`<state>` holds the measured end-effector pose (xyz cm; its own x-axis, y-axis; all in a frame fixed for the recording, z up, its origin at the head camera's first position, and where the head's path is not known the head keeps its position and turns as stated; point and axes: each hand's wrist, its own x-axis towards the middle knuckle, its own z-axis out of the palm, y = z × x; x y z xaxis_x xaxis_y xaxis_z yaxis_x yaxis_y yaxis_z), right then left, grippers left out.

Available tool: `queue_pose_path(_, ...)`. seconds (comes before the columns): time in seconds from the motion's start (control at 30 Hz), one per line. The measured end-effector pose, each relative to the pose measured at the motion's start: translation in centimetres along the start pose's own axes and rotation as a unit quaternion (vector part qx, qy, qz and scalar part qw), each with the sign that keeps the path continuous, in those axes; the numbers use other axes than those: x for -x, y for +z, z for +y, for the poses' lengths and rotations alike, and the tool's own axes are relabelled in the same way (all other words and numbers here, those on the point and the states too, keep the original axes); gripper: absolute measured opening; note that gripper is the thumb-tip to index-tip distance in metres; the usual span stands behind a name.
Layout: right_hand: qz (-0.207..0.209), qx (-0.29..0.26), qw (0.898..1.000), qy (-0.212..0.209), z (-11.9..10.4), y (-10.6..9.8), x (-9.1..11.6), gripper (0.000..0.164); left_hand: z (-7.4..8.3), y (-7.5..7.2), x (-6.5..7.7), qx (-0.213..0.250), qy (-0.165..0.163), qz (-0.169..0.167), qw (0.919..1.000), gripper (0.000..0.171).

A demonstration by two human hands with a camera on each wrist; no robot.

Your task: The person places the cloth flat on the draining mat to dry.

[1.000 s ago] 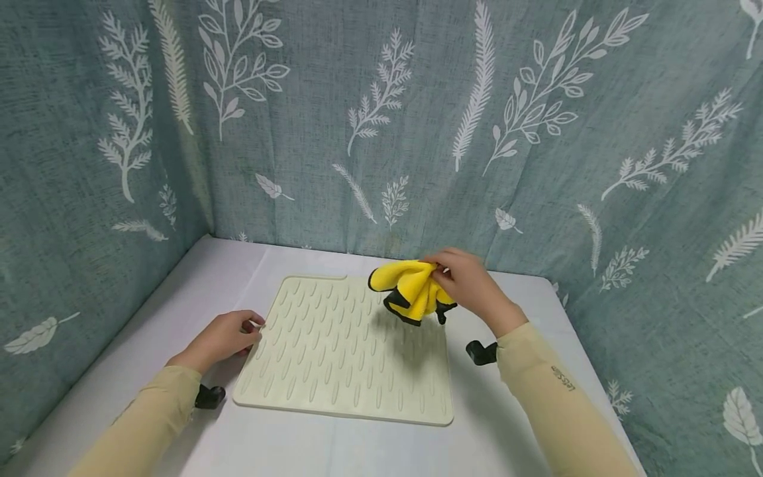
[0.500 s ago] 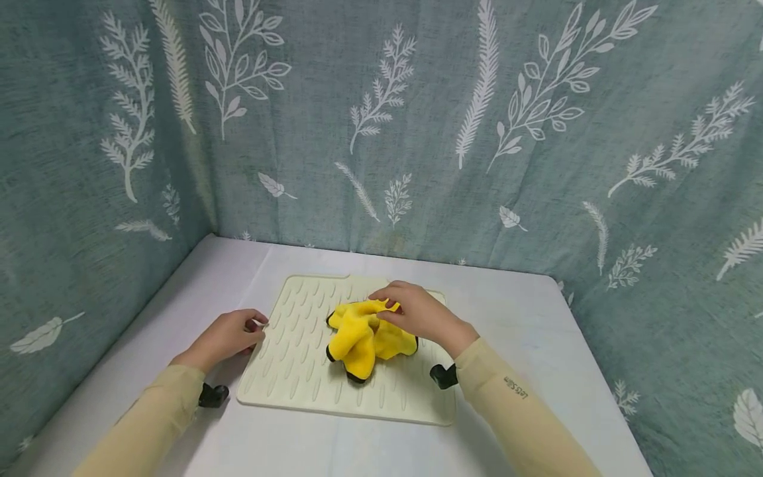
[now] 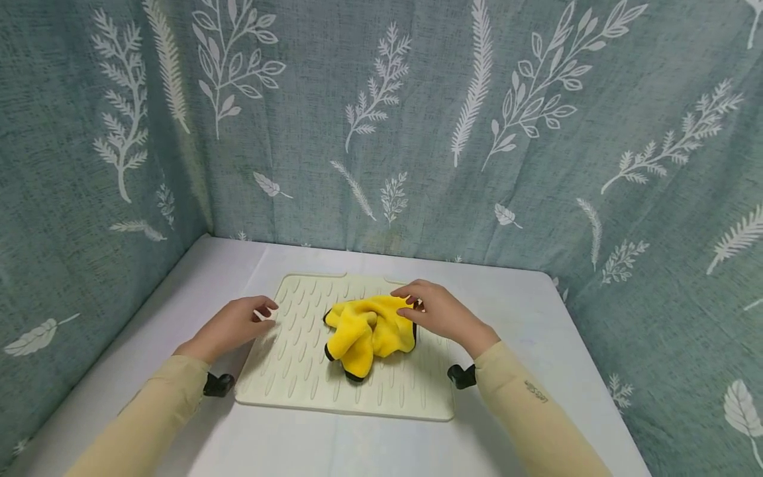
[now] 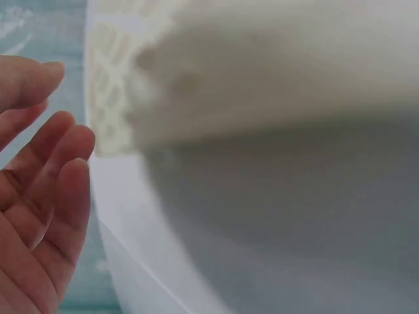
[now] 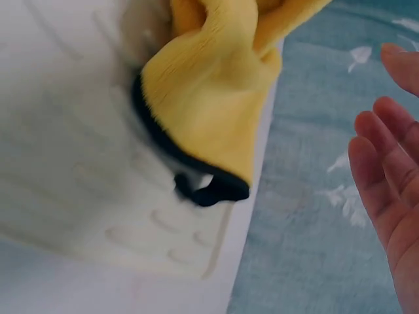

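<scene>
Though blurry in L-wrist view, mat [image 3: 292, 371] partly hidden under yellow cloth [image 3: 387, 334], L fingers [image 4: 71, 203] & R fingers [image 5: 370, 173] loose, released.

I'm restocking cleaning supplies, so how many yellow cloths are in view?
1: the crumpled yellow cloth with black edging lies on the cream ribbed mat, by the right hand. Anything tucked beneath its folds would be hidden.

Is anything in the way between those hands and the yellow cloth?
Nothing visible. The right hand is at the right side of the yellow cloth, and the right wrist view shows an open gap between them. Between the left hand and the cloth lies only the flat, ridged mat.
</scene>
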<state>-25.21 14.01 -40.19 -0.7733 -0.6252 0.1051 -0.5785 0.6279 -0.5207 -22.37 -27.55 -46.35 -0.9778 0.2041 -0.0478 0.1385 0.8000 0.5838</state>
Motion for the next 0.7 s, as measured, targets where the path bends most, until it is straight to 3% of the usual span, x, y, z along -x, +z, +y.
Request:
queue_pose_path(0.33,-0.005,-0.031,0.999,0.026,2.2,0.1,2.7,0.04,3.5,0.2,-3.1,-0.026,0.072,-0.02,0.9969,0.033)
queue_pose_path(0.53,0.004,-0.049,0.998,0.049,3.3,1.1,3.7,0.039,5.0,1.4,-4.7,-0.025,0.091,-0.041,0.9946,0.031)
queue_pose_path(0.7,-0.014,-0.045,0.996,0.069,4.2,2.2,4.2,0.039,5.6,2.7,-6.1,-0.021,0.109,-0.065,0.9917,0.03)
